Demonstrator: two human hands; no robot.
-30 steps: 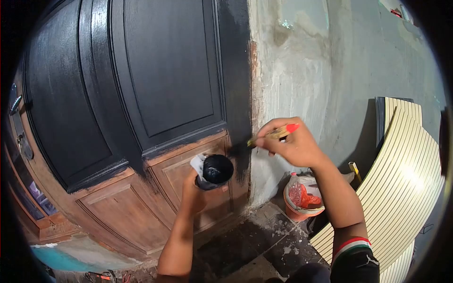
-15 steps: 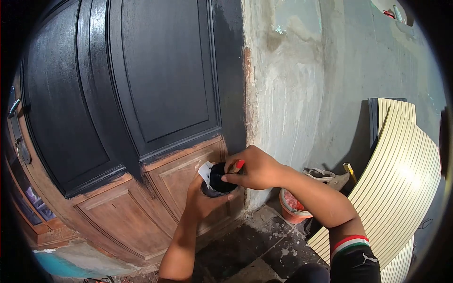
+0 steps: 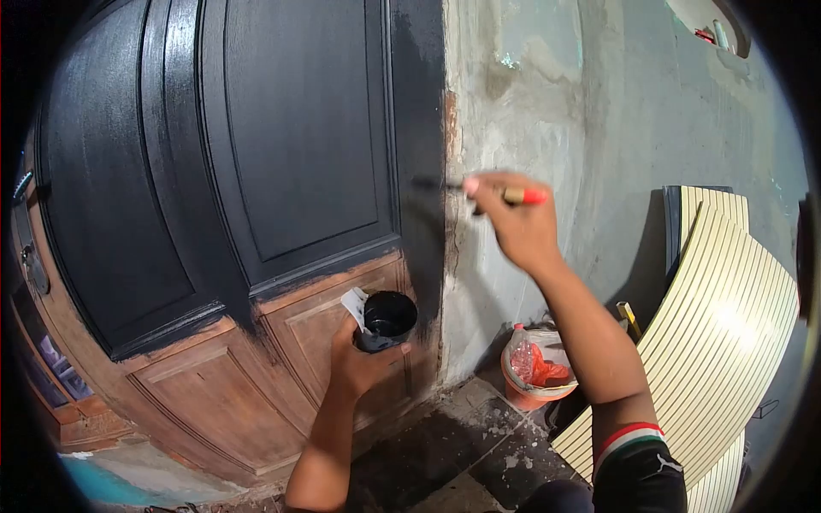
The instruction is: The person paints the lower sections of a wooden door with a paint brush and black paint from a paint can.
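My left hand [image 3: 363,359] is wrapped round a small cup of black paint [image 3: 389,315], with a white scrap of paper [image 3: 355,306] at its left rim. Higher up, my right hand [image 3: 520,221] grips a paintbrush [image 3: 505,193] by its wooden, red-ended handle. The brush points left, and its dark, motion-smeared bristles overlap the door's right edge. Black paint covers the upper part of the panelled wooden door [image 3: 299,128]. Its lower panels [image 3: 218,398] show bare brown wood, with ragged black strokes along the border.
An orange bucket [image 3: 526,398] holding a plastic bottle and red material stands by the wall. Curved cream slatted panels [image 3: 727,316] lean at the right. Rough grey plaster [image 3: 530,128] adjoins the door. White spatters mark the dark floor tiles [image 3: 505,453].
My right hand has lifted the paintbrush out of the cup and raised it up and right to the door's edge. The cup in my left hand has shifted slightly.
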